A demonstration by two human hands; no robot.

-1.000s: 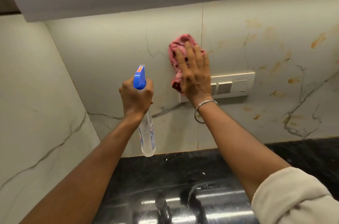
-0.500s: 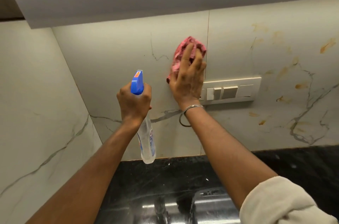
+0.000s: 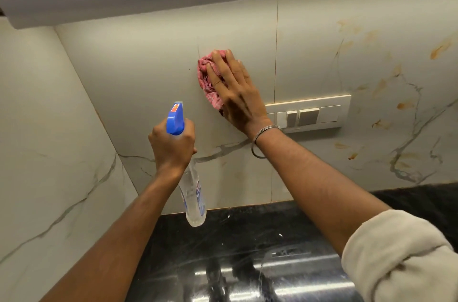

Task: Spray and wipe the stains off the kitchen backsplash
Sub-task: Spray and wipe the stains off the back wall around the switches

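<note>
My right grip lies flat with fingers spread, pressing the pink cloth to the backsplash, just left of the switch plate. My left grip is curled round the spray bottle, held above the back edge of the table. I judge this the wiping step. The orange stains to the right are untouched, so the next move calls for spraying there.
</note>
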